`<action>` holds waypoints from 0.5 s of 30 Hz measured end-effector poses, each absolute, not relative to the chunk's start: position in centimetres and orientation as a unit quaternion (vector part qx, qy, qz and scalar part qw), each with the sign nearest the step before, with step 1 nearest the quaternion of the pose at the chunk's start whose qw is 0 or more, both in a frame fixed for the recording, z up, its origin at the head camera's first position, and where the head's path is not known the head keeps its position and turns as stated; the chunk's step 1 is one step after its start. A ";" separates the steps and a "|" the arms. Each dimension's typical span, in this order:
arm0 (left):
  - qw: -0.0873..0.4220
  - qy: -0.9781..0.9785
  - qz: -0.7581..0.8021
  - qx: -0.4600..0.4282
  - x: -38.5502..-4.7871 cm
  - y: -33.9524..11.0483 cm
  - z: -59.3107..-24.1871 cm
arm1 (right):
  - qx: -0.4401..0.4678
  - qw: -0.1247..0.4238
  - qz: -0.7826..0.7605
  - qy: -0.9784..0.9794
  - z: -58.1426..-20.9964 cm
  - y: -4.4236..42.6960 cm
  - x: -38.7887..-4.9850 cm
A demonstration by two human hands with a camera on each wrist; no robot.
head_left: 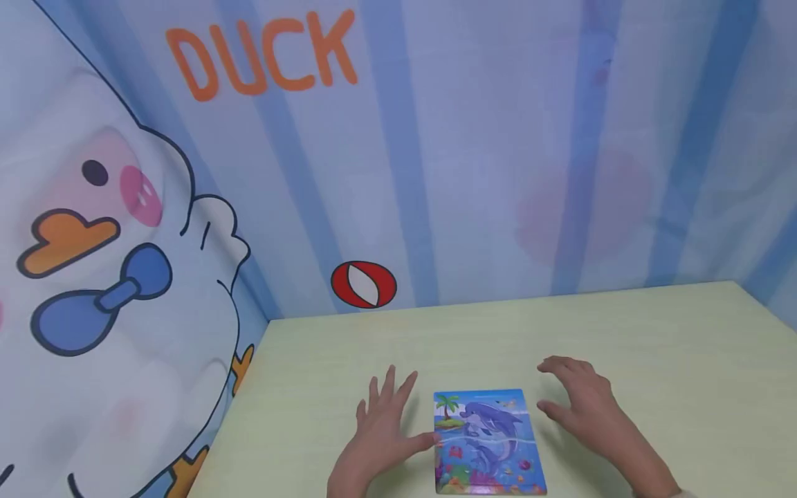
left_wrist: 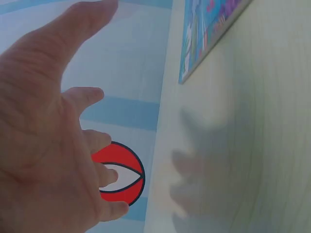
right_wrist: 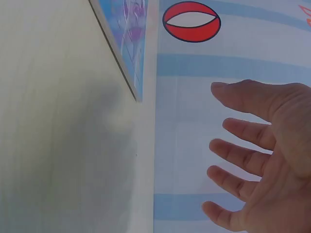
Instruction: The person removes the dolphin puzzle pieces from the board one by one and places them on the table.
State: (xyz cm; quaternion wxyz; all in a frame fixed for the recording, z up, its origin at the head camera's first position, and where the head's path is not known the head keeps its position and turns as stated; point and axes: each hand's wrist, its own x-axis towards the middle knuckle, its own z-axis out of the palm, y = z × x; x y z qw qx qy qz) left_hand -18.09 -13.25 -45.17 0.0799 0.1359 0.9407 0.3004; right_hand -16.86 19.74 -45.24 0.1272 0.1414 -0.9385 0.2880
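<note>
A flat rectangular dolphin picture board, perhaps a puzzle, lies on the pale table near its front; a palm tree, an island and sea creatures are printed on it. My left hand hovers left of the board with fingers spread, its thumb over the board's left edge in the head view. On the other side my right hand is raised, thumb and fingers apart, holding nothing. In the left wrist view, a gap shows between the left hand and the board. The right wrist view shows the right hand apart from the board.
The pale wood-grain table runs back to a blue-striped cloth backdrop with "DUCK" lettering and a red-and-white ball print. At the left hangs cloth with a large printed white duck.
</note>
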 end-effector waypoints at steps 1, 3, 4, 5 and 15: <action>0.084 0.939 0.303 0.138 -18.0 -13.2 -45.0 | 0.144 0.123 0.291 -0.938 -45.2 19.5 -16.9; 0.088 0.937 0.308 0.142 -18.0 -13.3 -44.8 | 0.151 0.119 0.297 -0.935 -45.0 18.9 -17.1; 0.090 0.936 0.310 0.142 -18.0 -13.3 -44.6 | 0.155 0.115 0.297 -0.935 -45.0 18.7 -17.3; 0.093 0.935 0.311 0.142 -17.9 -13.3 -44.5 | 0.159 0.110 0.299 -0.935 -44.9 18.5 -17.5; 0.146 0.907 0.341 0.201 -18.3 -11.9 -45.1 | 0.158 0.045 0.329 -0.930 -44.5 17.9 -18.4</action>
